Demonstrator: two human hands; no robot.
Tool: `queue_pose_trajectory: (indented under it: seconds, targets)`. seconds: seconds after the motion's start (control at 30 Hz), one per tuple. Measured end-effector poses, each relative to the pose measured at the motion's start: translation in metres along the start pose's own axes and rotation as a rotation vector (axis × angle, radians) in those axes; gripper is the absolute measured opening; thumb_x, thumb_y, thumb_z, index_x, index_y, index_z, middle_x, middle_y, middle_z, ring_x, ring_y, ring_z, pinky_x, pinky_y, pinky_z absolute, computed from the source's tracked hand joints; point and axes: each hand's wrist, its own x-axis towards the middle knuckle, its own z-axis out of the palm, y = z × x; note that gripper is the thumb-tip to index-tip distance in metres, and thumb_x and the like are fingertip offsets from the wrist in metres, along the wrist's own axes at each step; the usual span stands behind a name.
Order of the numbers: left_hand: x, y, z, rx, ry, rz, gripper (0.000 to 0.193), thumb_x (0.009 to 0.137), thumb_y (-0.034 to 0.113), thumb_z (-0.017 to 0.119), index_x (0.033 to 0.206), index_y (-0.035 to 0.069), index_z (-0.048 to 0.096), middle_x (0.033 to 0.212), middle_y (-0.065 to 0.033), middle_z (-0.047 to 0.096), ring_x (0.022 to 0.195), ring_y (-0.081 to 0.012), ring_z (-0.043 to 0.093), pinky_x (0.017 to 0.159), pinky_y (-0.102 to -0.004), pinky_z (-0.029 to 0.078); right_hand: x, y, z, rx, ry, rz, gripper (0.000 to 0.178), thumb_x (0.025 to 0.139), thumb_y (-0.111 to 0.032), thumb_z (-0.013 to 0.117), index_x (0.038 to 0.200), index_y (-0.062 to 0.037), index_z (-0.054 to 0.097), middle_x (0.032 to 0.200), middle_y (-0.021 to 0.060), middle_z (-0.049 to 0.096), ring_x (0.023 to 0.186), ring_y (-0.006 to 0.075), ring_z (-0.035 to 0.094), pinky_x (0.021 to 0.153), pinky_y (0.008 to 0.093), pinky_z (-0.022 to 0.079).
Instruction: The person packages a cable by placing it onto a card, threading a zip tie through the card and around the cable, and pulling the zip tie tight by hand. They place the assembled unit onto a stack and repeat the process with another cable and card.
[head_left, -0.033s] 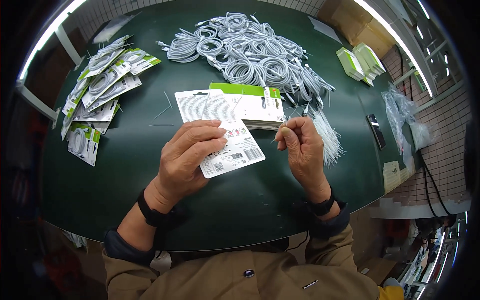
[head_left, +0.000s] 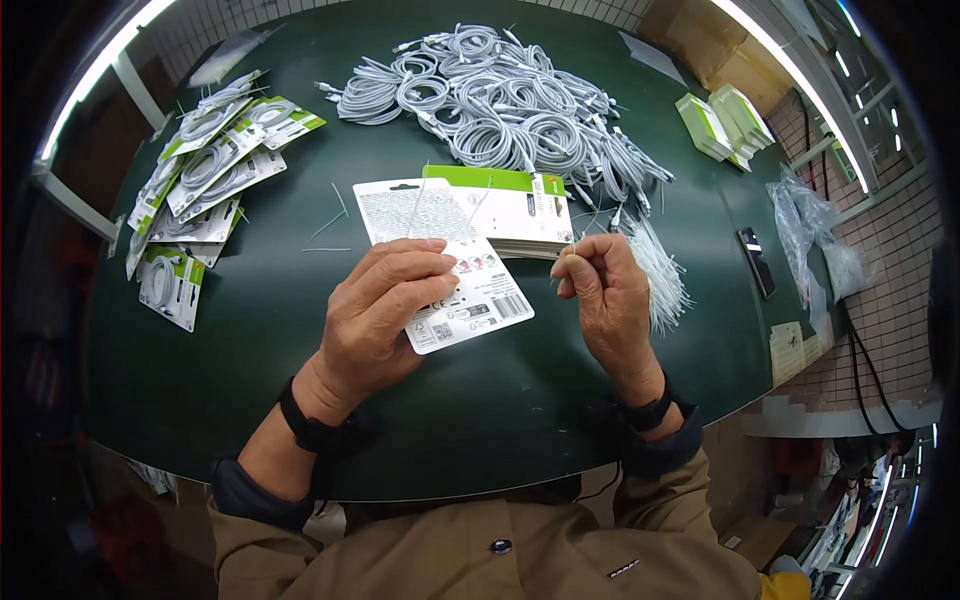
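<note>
My left hand [head_left: 385, 305] is closed on a white printed backing card [head_left: 488, 312], tilted above the table, fingers lying over its face and thumb behind. Thin pale strands [head_left: 415, 210] rise near the card's upper part. To its right, my right hand [head_left: 610, 300] pinches a thin white tie [head_left: 572, 244] between thumb and forefinger; most of the tie is hidden by the fingers. Just behind the held card lies a stack of green-and-white cards [head_left: 530, 205]. A loose bundle of thin white ties [head_left: 657, 275] lies right beside my right hand.
Coiled white cables [head_left: 500, 105] are heaped at the back of the green table [head_left: 250, 390]. Carded cables [head_left: 210, 170] pile up at the left, with loose ties [head_left: 330, 218] nearby. More cards [head_left: 725, 125], a phone [head_left: 756, 262] and plastic bags [head_left: 805, 225] are at the right.
The view has shifted very slightly. My right fingertips have moved a little on the tie; my left hand keeps its hold on the card.
</note>
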Motion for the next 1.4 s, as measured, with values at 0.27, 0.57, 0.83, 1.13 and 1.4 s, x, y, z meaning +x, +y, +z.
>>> queue_pose_trajectory:
  seconds: [0.27, 0.57, 0.83, 1.13, 1.4]
  targets:
    - [-0.001, -0.001, 0.005, -0.003, 0.000, -0.004, 0.031, 0.071, 0.000, 0.086, 0.095, 0.003, 0.067, 0.105, -0.0117, 0.071, 0.107, -0.0324, 0.072, 0.089, -0.0399, 0.059, 0.002, -0.006, 0.004, -0.096, 0.082, -0.328, 0.004, 0.104, -0.003, 0.057, 0.107, 0.0009, 0.059, 0.103, 0.0133, 0.062, 0.079, 0.0128, 0.062, 0.072, 0.0271, 0.055]
    - [-0.003, -0.005, 0.007, -0.028, 0.009, 0.029, 0.030, 0.070, -0.002, 0.085, 0.085, 0.004, 0.061, 0.099, -0.0107, 0.072, 0.102, -0.0317, 0.073, 0.086, -0.0382, 0.061, -0.016, -0.034, 0.021, 0.282, 0.061, -0.453, 0.009, 0.097, 0.001, 0.067, 0.105, 0.0028, 0.062, 0.099, 0.0170, 0.065, 0.083, 0.0189, 0.069, 0.069, 0.0295, 0.062]
    - [-0.004, -0.005, 0.005, -0.055, -0.003, 0.029, 0.030, 0.069, -0.002, 0.086, 0.083, 0.004, 0.060, 0.098, -0.0105, 0.072, 0.101, -0.0312, 0.073, 0.084, -0.0374, 0.061, -0.021, -0.036, 0.021, 0.338, -0.057, -0.373, 0.009, 0.098, 0.001, 0.066, 0.106, 0.0036, 0.062, 0.098, 0.0181, 0.066, 0.083, 0.0193, 0.070, 0.068, 0.0285, 0.061]
    - [-0.003, -0.006, 0.006, -0.058, -0.029, 0.065, 0.029, 0.067, -0.002, 0.085, 0.084, 0.003, 0.062, 0.098, -0.0104, 0.072, 0.100, -0.0315, 0.073, 0.083, -0.0375, 0.061, -0.021, -0.037, 0.030, 0.413, -0.059, -0.207, 0.009, 0.102, -0.004, 0.062, 0.109, 0.0013, 0.060, 0.096, 0.0161, 0.061, 0.076, 0.0175, 0.065, 0.063, 0.0277, 0.055]
    - [-0.003, -0.006, 0.008, -0.052, -0.044, 0.105, 0.029, 0.066, -0.001, 0.084, 0.085, 0.002, 0.062, 0.098, -0.0104, 0.072, 0.100, -0.0316, 0.073, 0.082, -0.0374, 0.061, -0.020, -0.036, 0.027, 0.406, -0.091, -0.159, 0.009, 0.101, 0.000, 0.063, 0.109, 0.0031, 0.061, 0.100, 0.0171, 0.062, 0.080, 0.0170, 0.067, 0.067, 0.0268, 0.056]
